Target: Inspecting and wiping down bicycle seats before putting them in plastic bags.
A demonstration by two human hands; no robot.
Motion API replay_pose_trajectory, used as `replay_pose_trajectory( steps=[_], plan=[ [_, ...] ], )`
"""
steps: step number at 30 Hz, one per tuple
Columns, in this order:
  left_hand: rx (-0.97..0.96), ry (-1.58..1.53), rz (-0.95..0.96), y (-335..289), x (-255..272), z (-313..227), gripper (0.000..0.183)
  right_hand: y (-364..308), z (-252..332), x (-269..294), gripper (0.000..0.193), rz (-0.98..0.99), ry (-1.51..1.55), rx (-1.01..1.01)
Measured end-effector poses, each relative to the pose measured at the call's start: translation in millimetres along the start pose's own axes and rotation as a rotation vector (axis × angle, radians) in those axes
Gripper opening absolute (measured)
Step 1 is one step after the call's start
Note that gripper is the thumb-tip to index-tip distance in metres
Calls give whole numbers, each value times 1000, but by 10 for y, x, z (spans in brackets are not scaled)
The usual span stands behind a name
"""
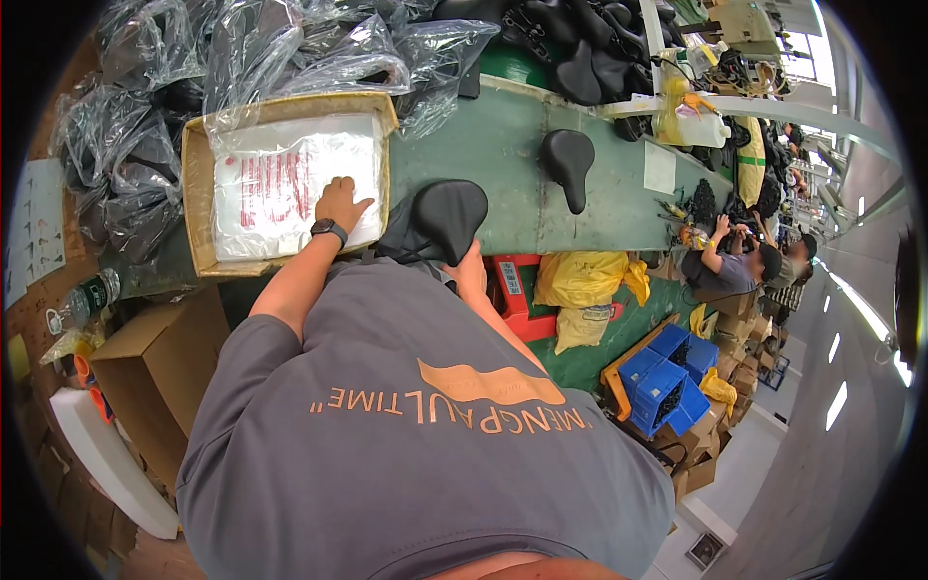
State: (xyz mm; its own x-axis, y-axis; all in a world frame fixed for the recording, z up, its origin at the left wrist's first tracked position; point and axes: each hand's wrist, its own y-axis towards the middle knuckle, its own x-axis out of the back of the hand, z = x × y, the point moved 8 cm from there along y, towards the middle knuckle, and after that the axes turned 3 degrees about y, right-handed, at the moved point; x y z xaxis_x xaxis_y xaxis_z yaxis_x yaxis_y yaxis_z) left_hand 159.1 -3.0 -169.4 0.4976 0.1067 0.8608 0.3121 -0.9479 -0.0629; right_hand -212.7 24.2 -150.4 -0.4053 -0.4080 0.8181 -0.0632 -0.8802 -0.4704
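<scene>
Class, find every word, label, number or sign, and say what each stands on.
Grey cloth T-shirt: orange lettering, upside down; not copied here.
White plastic wrapping: red print, too creased to read.
White rectangular label on red plastic frame: too small.
Clear plastic bottle: green label, too small.

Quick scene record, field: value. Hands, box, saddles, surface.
left hand: fingers spread, apparently resting on white plastic packaging
right hand: at the nearer black saddle, grip partly hidden
box: open carton, holding the packaging
second saddle: on the table, apart from both hands
surface: green table
</scene>
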Motion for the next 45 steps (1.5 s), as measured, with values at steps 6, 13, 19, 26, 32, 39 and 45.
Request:
replay_pose_trajectory(
  steps=[6, 13, 19, 26, 32, 39, 45],
  plan=[
    [233, -122, 138, -4, -247, 427, 32, -42, 398, 394, 101, -62, 112, 63],
    [389, -723, 100, -285, -280, 985, 30, -879, 1297, 724, 71, 745, 1409, -80],
    [596, -805, 46, -312, -23, 1352, 29, -161, 2225, -262, 92, 387, 565, 511],
    [80, -591, -544, -568, 1947, 351, 10, -256, 2959, -386, 106, 331, -65, 835],
    [-223, -810, -152, -1129, 2692, -291, 6, -318, 2758, -199, 91, 892, 634, 114],
    [111, -1339, 374, -461, 2407, -694, 110, -484, 3249, 1342, 87, 390, 1018, 681],
    [323, -1049, 285, 1549, 2121, -65, 53, 807, 3052, 2063, 81, 248, 657, 669]
  ],
)
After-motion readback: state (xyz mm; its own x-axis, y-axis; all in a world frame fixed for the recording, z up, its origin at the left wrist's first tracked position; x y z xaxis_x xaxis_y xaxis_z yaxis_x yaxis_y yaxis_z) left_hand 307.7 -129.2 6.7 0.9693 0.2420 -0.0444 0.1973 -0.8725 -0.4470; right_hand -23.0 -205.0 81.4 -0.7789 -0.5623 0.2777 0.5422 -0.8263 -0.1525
